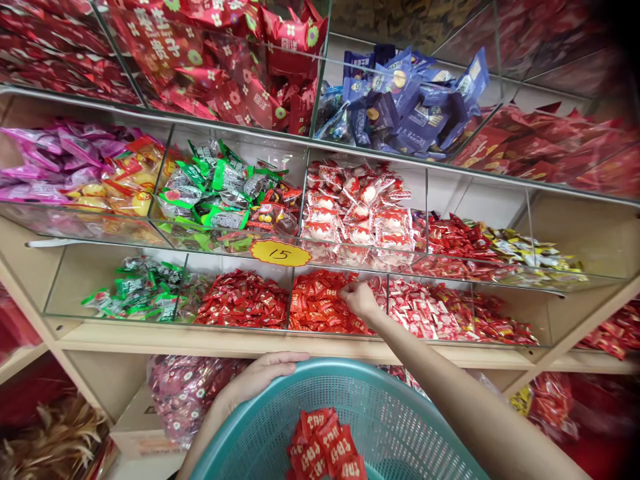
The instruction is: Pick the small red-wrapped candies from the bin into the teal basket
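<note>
My right hand (359,300) reaches over the glass front of a lower-shelf compartment of small red candy packets (317,300). Its fingers are curled closed among the packets; whatever is between them is too small to make out. At the far left rim of a teal plastic basket (395,387), my left hand (265,373) grips the edge, fingers lying along it and thumb hidden. Inside the basket lies a small heap of red candy packets (327,443) with pale lettering, like those in the compartment.
Glass-divided shelves hold green-wrapped sweets (220,183), red-and-white wrapped sweets (357,207) and blue packets (415,100). A yellow price tag (280,253) marked 15 hangs above the lower row. Below the wooden ledge (200,339) are a patterned bag (187,393) and a cardboard box (143,427).
</note>
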`<state>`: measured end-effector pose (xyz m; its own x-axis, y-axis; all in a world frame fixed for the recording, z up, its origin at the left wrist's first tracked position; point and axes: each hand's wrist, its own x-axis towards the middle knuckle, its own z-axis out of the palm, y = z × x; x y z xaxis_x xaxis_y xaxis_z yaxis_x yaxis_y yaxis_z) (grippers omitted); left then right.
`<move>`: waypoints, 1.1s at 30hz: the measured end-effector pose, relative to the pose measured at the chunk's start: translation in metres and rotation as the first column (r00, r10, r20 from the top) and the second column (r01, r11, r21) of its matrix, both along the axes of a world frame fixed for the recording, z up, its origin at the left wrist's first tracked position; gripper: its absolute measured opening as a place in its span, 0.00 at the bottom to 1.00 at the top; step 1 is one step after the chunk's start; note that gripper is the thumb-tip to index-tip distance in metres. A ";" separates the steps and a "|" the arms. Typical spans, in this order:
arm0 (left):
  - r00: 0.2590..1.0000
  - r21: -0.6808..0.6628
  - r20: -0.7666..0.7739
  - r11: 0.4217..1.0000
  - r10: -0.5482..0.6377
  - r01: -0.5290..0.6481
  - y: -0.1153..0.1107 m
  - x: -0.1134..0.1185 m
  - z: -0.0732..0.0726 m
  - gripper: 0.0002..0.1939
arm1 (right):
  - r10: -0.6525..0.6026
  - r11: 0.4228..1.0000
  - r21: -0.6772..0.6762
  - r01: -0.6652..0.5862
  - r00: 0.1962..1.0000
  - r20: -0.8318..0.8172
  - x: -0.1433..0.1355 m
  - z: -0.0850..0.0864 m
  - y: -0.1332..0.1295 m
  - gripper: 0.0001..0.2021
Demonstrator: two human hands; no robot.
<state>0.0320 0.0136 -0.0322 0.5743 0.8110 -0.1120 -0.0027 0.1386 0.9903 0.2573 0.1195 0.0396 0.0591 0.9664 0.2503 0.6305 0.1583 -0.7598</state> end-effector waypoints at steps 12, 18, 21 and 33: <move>0.999 0.009 -0.011 0.999 0.050 -0.050 0.002 -0.001 -0.006 0.19 | 0.234 0.948 0.189 -0.257 0.963 0.134 0.012 0.034 -0.046 0.11; 0.998 -0.018 0.008 0.998 0.055 -0.055 0.001 0.000 -0.009 0.20 | 0.447 0.879 0.081 -0.469 0.873 0.196 0.011 0.039 -0.114 0.10; 0.998 -0.022 0.024 0.998 0.056 -0.055 0.000 0.002 -0.007 0.19 | 0.566 0.800 -0.004 -0.600 0.752 0.337 0.008 0.023 -0.144 0.09; 0.997 -0.036 0.066 0.998 0.045 -0.042 -0.003 0.002 -0.006 0.19 | 0.569 0.662 -0.167 -0.731 0.344 0.747 0.006 -0.035 -0.145 0.10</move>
